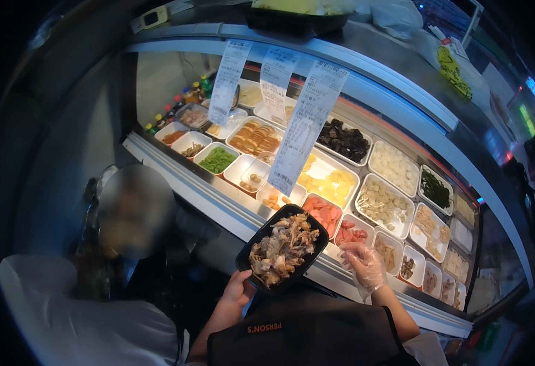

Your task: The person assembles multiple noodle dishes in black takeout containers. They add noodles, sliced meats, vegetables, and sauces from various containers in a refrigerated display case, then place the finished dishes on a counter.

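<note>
My bare left hand [237,289] grips the near left edge of a black plastic tray [246,251]. Piled in that tray are brown, bony-looking meat pieces [284,249]. My right hand [365,268], in a clear plastic glove, is over the front row of the lit display case, its fingers curled together. Whatever they may pinch is too small to make out. Closest to those fingers are a white tub of red sliced pieces [351,233] and a tub of pale brownish food [387,250]. Pink slices [322,215] fill another tub beside the black tray.
White tubs hold yellow slices [328,183], black fungus [343,141] and green pieces [217,160]. Paper slips [309,128] hang from the case's upper rail [365,79]. Another person in a light sleeve [84,311] is close at my left.
</note>
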